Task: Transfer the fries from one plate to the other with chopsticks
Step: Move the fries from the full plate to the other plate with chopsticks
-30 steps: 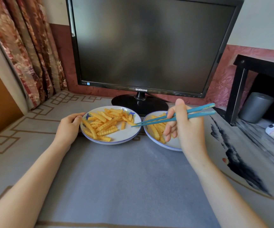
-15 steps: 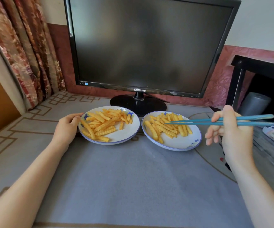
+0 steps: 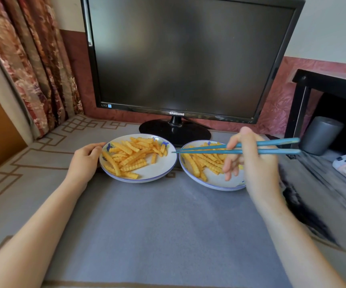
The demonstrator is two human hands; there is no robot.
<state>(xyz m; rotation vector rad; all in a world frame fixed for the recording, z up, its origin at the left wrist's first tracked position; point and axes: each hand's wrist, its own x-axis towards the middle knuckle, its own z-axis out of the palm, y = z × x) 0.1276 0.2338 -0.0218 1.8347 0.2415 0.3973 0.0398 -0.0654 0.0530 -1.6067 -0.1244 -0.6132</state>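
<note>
Between left plate (image 3: 157, 170) and right plate (image 3: 213, 180), hovering empty chopsticks (image 3: 201, 151) pinched in the right grip (image 3: 253, 163), steadying the left one with the left grip (image 3: 84, 161), fries (image 3: 130, 156) on both, likely light, brittle, best nipped mid-length

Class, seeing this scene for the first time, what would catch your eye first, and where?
A large dark monitor looms at the back. Before it, the left plate and right plate hold fries. The right hand holds blue chopsticks over the right plate; the left hand grips the left plate.
</note>
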